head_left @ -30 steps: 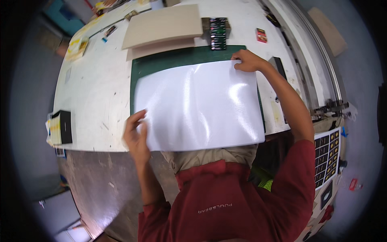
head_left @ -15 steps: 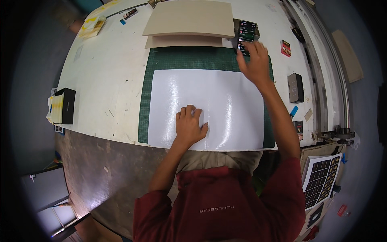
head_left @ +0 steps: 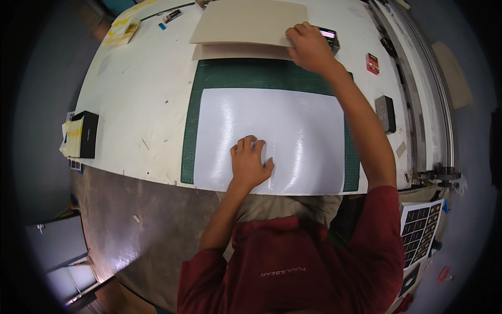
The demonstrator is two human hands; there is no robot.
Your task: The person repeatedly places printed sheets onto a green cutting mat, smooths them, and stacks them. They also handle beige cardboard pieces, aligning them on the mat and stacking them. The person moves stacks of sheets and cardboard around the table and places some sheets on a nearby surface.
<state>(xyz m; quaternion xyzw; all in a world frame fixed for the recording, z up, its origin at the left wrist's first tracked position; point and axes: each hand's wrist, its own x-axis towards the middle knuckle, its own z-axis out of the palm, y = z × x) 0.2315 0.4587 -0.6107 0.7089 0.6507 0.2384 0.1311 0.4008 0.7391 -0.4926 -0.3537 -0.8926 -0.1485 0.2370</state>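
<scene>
A large glossy white sheet (head_left: 308,112) lies on a green cutting mat (head_left: 261,71) at the table's near edge. My left hand (head_left: 250,161) rests on the sheet, fingers spread and slightly bent, holding nothing. Behind the mat lies a stack of beige cardboard sheets (head_left: 246,23), the upper one jutting over a lower one. My right hand (head_left: 309,46) is at the stack's near right corner, with fingers curled over the upper cardboard and the thumb at its front edge. Just beyond that hand lies a phone (head_left: 328,35) with a lit screen, partly covered by the hand.
To the right are a small red box (head_left: 372,63), a dark grey clock-like block (head_left: 386,114) and a long metal rail (head_left: 444,104). A black box of yellow-edged cards (head_left: 89,136) stands at the left edge. Yellow-white booklets (head_left: 121,32) lie far left.
My right hand has moved left from the phone to the cardboard's corner. The phone's screen shows a different picture. My left hand stays on the white sheet.
</scene>
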